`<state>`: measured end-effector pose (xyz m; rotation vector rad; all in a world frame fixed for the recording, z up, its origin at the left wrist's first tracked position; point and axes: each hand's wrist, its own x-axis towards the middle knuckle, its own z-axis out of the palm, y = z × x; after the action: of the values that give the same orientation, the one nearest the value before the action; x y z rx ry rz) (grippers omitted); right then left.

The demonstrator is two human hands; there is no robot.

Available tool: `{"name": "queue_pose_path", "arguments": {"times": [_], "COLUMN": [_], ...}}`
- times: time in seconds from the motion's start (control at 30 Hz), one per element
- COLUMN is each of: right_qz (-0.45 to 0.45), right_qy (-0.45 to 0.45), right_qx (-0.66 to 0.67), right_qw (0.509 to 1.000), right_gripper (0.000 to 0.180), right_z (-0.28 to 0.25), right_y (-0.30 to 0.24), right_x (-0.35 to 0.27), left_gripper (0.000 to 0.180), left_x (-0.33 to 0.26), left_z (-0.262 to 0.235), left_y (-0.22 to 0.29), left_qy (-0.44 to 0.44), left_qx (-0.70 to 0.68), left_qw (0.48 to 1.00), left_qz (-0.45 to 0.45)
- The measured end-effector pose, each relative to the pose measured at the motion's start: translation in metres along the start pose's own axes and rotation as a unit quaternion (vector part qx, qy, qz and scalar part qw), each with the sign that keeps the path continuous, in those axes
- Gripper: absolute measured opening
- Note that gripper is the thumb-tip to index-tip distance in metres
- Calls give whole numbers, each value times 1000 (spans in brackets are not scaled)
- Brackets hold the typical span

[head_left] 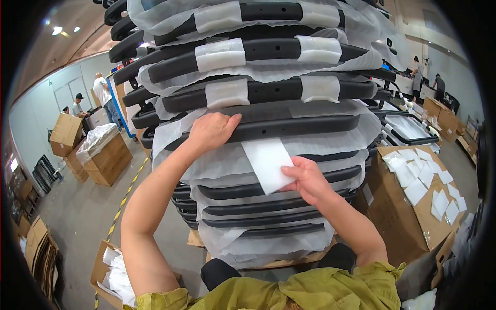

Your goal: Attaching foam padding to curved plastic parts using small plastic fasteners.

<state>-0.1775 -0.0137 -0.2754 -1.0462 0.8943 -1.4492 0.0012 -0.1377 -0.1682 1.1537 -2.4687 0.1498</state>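
In front of me rises a tall stack of black tubular frames, with thin white foam sheeting (330, 142) between its layers. My left hand (213, 132) is closed over the left part of one black frame (310, 125) at mid height; most of its fingertips are hidden. Between thumb and fingers, my right hand (308, 180) pinches the lower right edge of a flat white foam sheet (264, 161). The sheet's upper end meets the underside of that frame's bar. On the bar above, two white foam wraps (227, 93) sit apart from each other.
At right, a cardboard box (395, 232) carries several loose foam pieces (416, 191). Lower left stands an open carton (98, 271) of white foam pieces. Cartons (106, 163) stand at left beyond yellow-black floor tape (124, 199). People (105, 95) work in the background.
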Motion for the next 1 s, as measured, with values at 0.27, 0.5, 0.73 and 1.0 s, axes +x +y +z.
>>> {"name": "queue_pose_path", "arguments": {"times": [0.27, 0.5, 0.73, 1.0], "right_qz": [-21, 18, 12, -9], "right_qy": [12, -31, -11, -24], "right_qx": [20, 65, 25, -14], "right_qw": [1000, 997, 1000, 1000], "right_gripper": [27, 25, 15, 19], "right_z": [42, 43, 51, 56], "right_y": [10, 41, 29, 14], "right_x": [41, 31, 33, 36], "left_gripper": [41, 29, 17, 22], "left_x": [19, 7, -15, -34], "left_z": [9, 15, 7, 30], "left_y": [-22, -26, -23, -28], "left_qy": [-84, 21, 92, 300], "left_qx": [-337, -370, -375, -35], "left_qw": [938, 929, 922, 864], "left_qz": [-18, -19, 38, 402]}}
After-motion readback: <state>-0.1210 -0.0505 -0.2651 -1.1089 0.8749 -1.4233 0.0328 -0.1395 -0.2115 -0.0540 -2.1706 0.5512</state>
